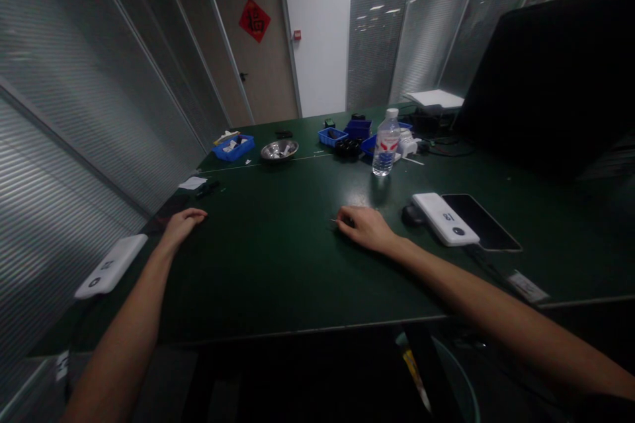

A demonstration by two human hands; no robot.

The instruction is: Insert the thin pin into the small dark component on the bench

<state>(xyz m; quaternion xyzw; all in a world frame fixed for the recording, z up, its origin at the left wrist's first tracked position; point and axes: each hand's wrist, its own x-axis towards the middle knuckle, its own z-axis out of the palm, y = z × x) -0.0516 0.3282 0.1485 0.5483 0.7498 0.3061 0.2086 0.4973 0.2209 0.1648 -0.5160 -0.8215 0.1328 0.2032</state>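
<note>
My left hand (182,226) is low over the left side of the dark green table (258,264). Its fingers are pressed together and point right; what they pinch, if anything, I cannot make out. Near the middle of the table, my right hand (366,227) has its fingers curled closed. A thin, pale object (333,220) sticks out to the left from its fingertips, too small to name. A white power bank (444,217) lies right of this hand, overlapping a dark phone (481,221). Beyond the hand stands a clear water bottle (385,145) with a white cap.
A metal bowl (279,151) and a blue basket (233,147) holding small items stand toward the back. Blue trays (333,137) and cables gather left of the bottle. Another white power bank (112,266) lies at the left edge. A large black monitor (555,79) rises at right.
</note>
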